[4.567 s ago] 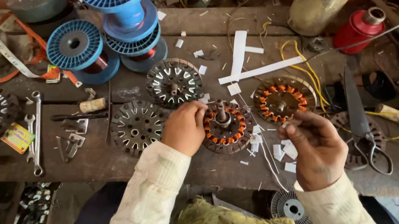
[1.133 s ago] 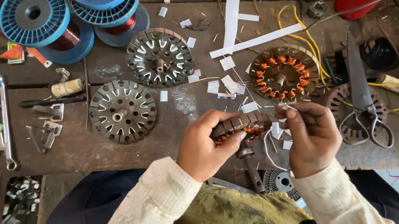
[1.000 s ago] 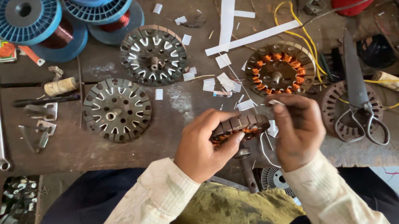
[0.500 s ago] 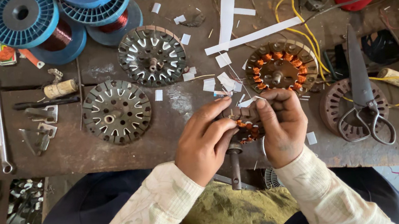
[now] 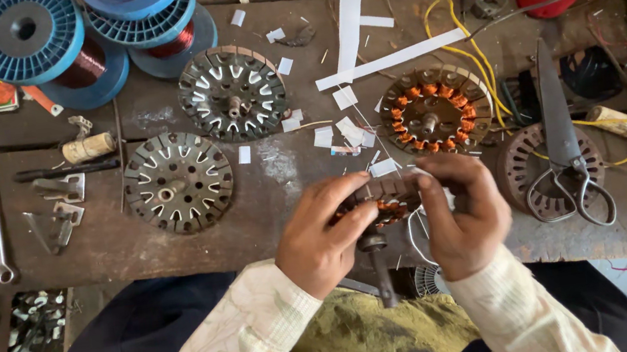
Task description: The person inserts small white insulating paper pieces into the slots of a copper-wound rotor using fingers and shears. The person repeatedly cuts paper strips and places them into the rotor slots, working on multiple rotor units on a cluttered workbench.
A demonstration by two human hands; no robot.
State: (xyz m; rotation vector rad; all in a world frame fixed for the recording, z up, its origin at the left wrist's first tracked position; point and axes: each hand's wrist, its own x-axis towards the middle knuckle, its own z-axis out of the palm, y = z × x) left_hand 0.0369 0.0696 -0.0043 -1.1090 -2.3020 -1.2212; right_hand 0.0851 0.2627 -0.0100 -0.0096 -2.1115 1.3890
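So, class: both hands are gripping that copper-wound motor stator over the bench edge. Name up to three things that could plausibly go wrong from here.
1. The round copper-wound stator is held between the left hand and right hand past the wooden bench edge; a slip might drop it into the lap.
2. Fingers pressing on the coils could nick the thin copper wire.
3. The long steel scissors lie close beside the right hand; a sideways reach might catch them.
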